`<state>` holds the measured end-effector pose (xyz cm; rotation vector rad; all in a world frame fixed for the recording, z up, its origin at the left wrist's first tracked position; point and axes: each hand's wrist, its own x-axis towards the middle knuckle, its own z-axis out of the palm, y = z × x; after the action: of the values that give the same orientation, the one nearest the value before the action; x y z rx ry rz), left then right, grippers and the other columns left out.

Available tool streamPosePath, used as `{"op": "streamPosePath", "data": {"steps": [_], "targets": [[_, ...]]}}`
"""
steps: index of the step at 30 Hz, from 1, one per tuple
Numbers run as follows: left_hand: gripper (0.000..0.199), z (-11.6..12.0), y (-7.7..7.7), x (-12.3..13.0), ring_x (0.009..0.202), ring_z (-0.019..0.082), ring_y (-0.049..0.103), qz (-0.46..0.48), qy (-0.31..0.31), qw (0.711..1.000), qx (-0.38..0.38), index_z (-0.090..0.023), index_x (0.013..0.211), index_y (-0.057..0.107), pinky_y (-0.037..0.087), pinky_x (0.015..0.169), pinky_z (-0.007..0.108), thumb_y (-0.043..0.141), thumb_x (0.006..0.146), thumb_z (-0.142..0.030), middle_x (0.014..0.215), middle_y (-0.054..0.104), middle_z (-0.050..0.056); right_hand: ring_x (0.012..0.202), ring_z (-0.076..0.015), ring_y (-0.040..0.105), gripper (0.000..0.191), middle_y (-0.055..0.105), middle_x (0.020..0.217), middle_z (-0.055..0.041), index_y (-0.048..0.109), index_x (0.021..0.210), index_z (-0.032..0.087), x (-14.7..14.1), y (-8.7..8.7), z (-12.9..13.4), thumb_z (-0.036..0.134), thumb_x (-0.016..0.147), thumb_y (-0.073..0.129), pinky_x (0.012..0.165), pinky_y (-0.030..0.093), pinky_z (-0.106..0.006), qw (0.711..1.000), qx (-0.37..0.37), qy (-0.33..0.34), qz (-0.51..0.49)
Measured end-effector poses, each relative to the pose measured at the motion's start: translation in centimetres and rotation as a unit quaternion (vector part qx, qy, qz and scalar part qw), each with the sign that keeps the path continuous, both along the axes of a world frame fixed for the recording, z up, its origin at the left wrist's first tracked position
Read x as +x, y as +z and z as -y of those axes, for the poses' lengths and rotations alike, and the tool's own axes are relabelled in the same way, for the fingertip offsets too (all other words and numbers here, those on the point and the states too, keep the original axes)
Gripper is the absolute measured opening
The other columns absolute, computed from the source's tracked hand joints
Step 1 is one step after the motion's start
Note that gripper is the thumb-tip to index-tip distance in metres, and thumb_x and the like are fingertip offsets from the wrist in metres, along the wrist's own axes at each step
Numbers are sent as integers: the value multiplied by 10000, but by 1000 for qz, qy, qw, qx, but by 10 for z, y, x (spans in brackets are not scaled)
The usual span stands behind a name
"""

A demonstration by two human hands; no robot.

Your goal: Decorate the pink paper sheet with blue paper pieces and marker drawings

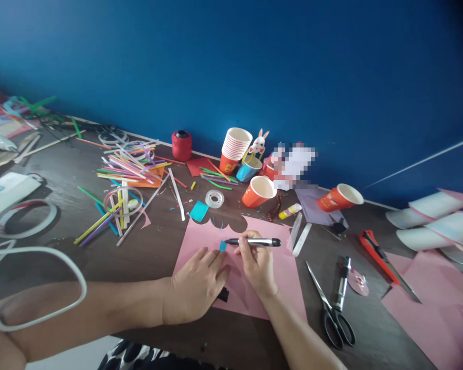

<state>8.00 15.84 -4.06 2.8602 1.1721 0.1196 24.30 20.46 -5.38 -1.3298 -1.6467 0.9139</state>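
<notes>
My right hand (257,262) is closed round a black and silver marker pen (259,242), held nearly level with its tip at the left. That tip meets a small blue paper piece (223,246) on a pink paper sheet (281,277) with a scalloped far edge. Palm down on the same sheet lies my left hand (198,282), fingers stretched forward and their tips beside the blue piece. A small black item (223,294) shows partly under its thumb side; its kind is unclear. A larger blue paper square (198,211) rests at the sheet's far left corner.
Black-handled scissors (332,313), another marker (343,282) and a red utility knife (381,259) lie at right. Stacked paper cups (235,149), a single cup (259,191), clear tape (215,198) and a glue stick (289,211) stand or lie beyond. Coloured strips (135,167) spread left.
</notes>
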Motion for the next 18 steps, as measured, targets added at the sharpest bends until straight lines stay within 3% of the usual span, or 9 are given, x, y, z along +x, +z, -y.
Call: {"op": "streamPosePath", "data": {"steps": [18], "targets": [[391,-1,0,-1,1058,286,442,-17,-2,1000,9,-103,1168,471,320,880,421,413,814,-258,1254,441,167,546,-116,563,86,545,630,21,498,829,194,2,-4,0,251,867,446,551,444,-224,999,30,17,26]]}}
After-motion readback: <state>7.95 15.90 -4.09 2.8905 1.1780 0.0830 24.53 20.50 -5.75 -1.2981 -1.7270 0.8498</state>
